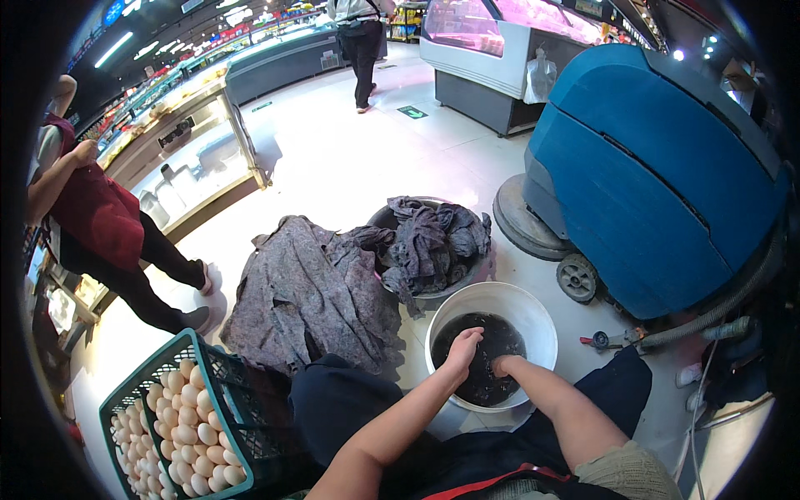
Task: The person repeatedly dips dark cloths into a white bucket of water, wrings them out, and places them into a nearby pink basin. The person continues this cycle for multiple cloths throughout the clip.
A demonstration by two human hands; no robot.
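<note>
A white plastic bucket (542, 337) of dark, murky water (481, 390) stands between my knees. Over the water is my left hand (464, 351), its fingers bent and close together; whether they hold anything is unclear. My right hand (506, 365) dips into the water, so its fingers are hidden. Just beyond the bucket, a round basin (459, 289) is heaped with wet grey rags (425, 244). To its left a large grey felt-like cloth (312, 294) lies spread on the floor, joined or overlapping with the rags at the basin's rim.
A green plastic crate (215, 400) of eggs (187, 431) stands at my left. On the right is a blue floor-scrubbing machine (637, 181) with a hose (719, 319). A person in a red apron (100, 212) stands at left; another person (362, 50) is farther off near display counters (475, 69).
</note>
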